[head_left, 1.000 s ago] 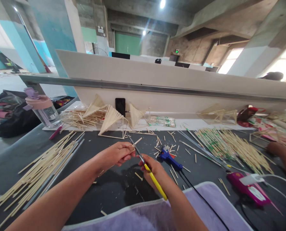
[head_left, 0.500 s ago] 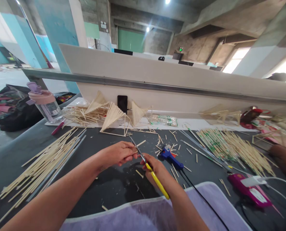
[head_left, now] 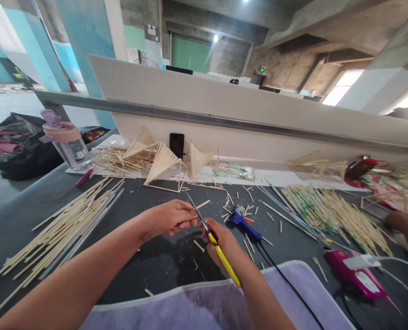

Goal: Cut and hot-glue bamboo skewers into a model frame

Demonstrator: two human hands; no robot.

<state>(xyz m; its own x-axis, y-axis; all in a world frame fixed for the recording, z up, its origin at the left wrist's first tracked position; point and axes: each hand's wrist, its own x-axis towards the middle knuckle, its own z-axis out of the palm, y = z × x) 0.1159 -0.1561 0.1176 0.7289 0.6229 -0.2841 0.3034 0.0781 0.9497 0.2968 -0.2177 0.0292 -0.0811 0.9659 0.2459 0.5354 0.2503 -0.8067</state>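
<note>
My right hand is closed around yellow-handled scissors, whose metal blades point up and to the left. Between the fingers of my left hand is a thin wooden stick; its free end sticks out to the right, past the blades. The blades cross the stick close to my left fingertips. Whether they are closed on it I cannot tell. Just right of my hands lies a blue hot glue gun with short stick pieces around it.
Long wooden sticks lie at left, more sticks at right. Stick models and a phone stand at the back. A bottle, a magenta power strip, a purple cloth and another person's hand are also around.
The view has shifted slightly. My hands, the stick and the scissors keep nearly the same positions relative to each other.
</note>
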